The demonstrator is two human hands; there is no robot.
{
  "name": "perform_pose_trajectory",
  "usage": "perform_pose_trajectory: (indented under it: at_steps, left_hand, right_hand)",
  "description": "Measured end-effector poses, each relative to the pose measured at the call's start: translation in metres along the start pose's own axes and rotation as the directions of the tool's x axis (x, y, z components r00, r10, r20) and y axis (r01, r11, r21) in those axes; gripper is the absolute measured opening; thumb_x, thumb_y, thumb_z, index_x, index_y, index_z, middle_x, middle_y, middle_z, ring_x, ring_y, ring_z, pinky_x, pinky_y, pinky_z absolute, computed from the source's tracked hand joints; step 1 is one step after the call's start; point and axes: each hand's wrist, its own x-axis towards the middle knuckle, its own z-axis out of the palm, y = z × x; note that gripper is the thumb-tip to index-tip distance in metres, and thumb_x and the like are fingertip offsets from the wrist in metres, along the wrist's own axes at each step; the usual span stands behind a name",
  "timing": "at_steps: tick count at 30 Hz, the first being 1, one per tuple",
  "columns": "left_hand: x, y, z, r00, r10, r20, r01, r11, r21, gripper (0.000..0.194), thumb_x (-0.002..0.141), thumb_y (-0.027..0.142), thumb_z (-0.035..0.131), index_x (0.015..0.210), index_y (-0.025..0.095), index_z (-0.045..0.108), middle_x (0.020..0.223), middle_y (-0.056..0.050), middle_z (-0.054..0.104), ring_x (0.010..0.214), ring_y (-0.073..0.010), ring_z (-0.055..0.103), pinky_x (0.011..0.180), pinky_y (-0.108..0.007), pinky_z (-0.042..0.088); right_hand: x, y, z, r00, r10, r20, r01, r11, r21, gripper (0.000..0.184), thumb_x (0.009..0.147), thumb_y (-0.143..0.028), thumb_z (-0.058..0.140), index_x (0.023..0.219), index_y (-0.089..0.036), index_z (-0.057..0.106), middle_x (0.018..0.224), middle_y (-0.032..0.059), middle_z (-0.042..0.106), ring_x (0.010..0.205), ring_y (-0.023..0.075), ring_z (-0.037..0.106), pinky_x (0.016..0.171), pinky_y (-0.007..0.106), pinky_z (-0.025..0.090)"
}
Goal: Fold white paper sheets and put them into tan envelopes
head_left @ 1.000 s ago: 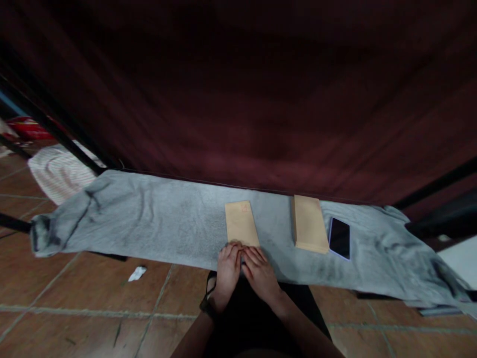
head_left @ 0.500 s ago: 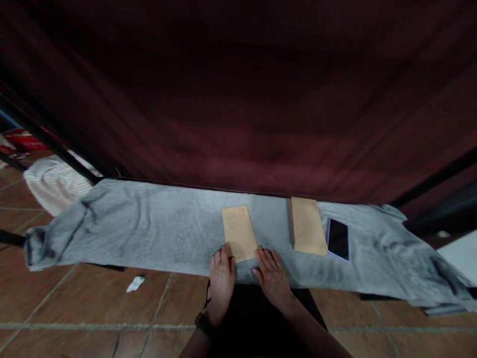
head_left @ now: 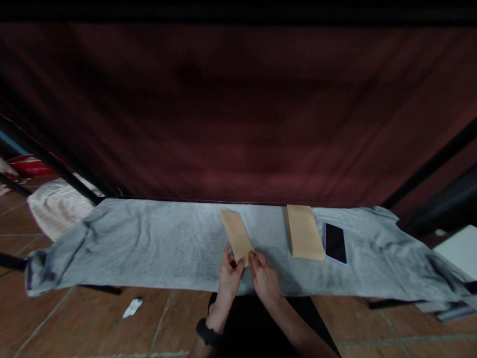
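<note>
A single tan envelope (head_left: 236, 234) is raised at its near end above the grey towel (head_left: 149, 243). My left hand (head_left: 229, 278) pinches its near left corner. My right hand (head_left: 264, 278) pinches its near right corner. Both hands are closed on the envelope's lower edge. To the right a stack of tan envelopes (head_left: 303, 231) lies flat on the towel. A black phone (head_left: 335, 242) lies face up just right of the stack.
A dark red curtain (head_left: 238, 114) hangs behind the towel. Black frame bars (head_left: 44, 156) slant at both sides. A striped cloth (head_left: 55, 206) lies at the far left. A scrap of white paper (head_left: 132, 307) rests on the brown tiled floor (head_left: 93, 323).
My hands went from lying flat beside the envelope to pinching its near corners. The envelope's near end has lifted off the towel. The camera has tilted upward.
</note>
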Motion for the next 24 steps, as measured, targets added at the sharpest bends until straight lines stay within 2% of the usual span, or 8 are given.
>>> perform_pose_trajectory:
  at_steps: [2,5,7,11,14,16,20,24]
  left_hand:
    - [0.0,0.011,0.011,0.997,0.075,0.035,-0.076,0.997,0.007,0.061,0.087,0.043,0.063,0.141,0.017,0.049,0.085,-0.002,0.068,0.08,-0.018,0.067,0.078,-0.032,0.055]
    - [0.003,0.014,0.023,0.974,0.202,0.104,-0.216,0.967,0.138,0.048,0.096,0.046,0.05,0.137,0.022,0.056,0.123,-0.01,0.066,0.115,-0.0217,0.063,0.1,-0.037,0.05]
    - [0.004,0.005,0.027,0.949,0.261,0.176,-0.306,0.896,0.321,0.044,0.097,0.041,0.048,0.135,0.022,0.059,0.138,-0.011,0.059,0.13,-0.0239,0.054,0.109,-0.041,0.044]
    - [0.001,-0.024,0.026,0.908,0.223,0.356,-0.412,0.632,0.656,0.04,0.098,0.029,0.044,0.133,0.022,0.063,0.147,-0.011,0.055,0.14,-0.0284,0.045,0.113,-0.05,0.04]
    - [-0.004,-0.035,0.017,0.868,0.221,0.445,-0.494,0.483,0.723,0.044,0.099,0.025,0.04,0.139,0.023,0.058,0.151,-0.009,0.052,0.143,-0.0269,0.043,0.114,-0.049,0.039]
    - [-0.005,-0.034,0.011,0.849,0.235,0.473,-0.526,0.447,0.723,0.045,0.1,0.024,0.038,0.141,0.022,0.056,0.151,-0.009,0.052,0.143,-0.0253,0.043,0.115,-0.047,0.039]
    - [-0.001,-0.028,0.009,0.844,0.221,0.489,-0.534,0.427,0.73,0.046,0.098,0.018,0.038,0.14,0.02,0.056,0.146,-0.011,0.057,0.138,-0.026,0.049,0.113,-0.047,0.04]
    - [0.016,-0.031,0.022,0.843,0.229,0.487,-0.538,0.392,0.747,0.047,0.1,0.023,0.037,0.144,0.017,0.051,0.153,-0.014,0.049,0.144,-0.0263,0.041,0.117,-0.049,0.034]
  right_hand:
    - [0.008,0.002,-0.004,0.985,0.172,0.002,-0.162,0.928,0.337,0.031,0.093,-0.027,0.048,0.113,-0.024,0.072,0.109,0.0097,0.073,0.096,0.0237,0.069,0.086,0.036,0.054]
    - [0.013,0.004,-0.005,0.895,0.417,0.158,-0.388,0.552,0.738,0.022,0.08,-0.044,0.066,0.084,-0.023,0.071,0.078,0.0061,0.072,0.074,0.0233,0.069,0.073,0.036,0.056]
    - [0.011,0.004,-0.003,0.849,0.455,0.268,-0.449,0.356,0.819,0.033,0.068,-0.053,0.073,0.076,-0.023,0.067,0.071,0.0051,0.071,0.07,0.0238,0.069,0.07,0.037,0.057]
    - [-0.001,0.005,-0.007,0.822,0.437,0.366,-0.501,0.248,0.829,0.041,0.059,-0.056,0.078,0.072,-0.02,0.065,0.071,0.0078,0.072,0.071,0.0252,0.072,0.07,0.036,0.058]
    - [-0.006,0.013,-0.021,0.78,0.413,0.471,-0.606,0.309,0.733,0.038,0.07,-0.054,0.073,0.082,-0.018,0.069,0.079,0.0095,0.075,0.07,0.0243,0.073,0.065,0.035,0.059]
    - [-0.005,0.021,-0.031,0.782,0.416,0.464,-0.623,0.542,0.564,0.034,0.083,-0.053,0.061,0.086,-0.02,0.071,0.08,0.0089,0.076,0.066,0.0235,0.073,0.062,0.035,0.059]
    - [-0.002,0.032,-0.036,0.993,0.08,0.09,-0.085,0.995,0.053,0.038,0.099,-0.035,0.039,0.112,-0.023,0.073,0.11,0.0112,0.076,0.101,0.0251,0.073,0.088,0.04,0.058]
    - [-0.012,0.038,-0.016,0.961,-0.275,0.035,0.266,0.879,-0.396,0.047,0.101,-0.03,0.043,0.146,-0.02,0.051,0.151,0.0101,0.051,0.14,0.0248,0.046,0.116,0.047,0.038]
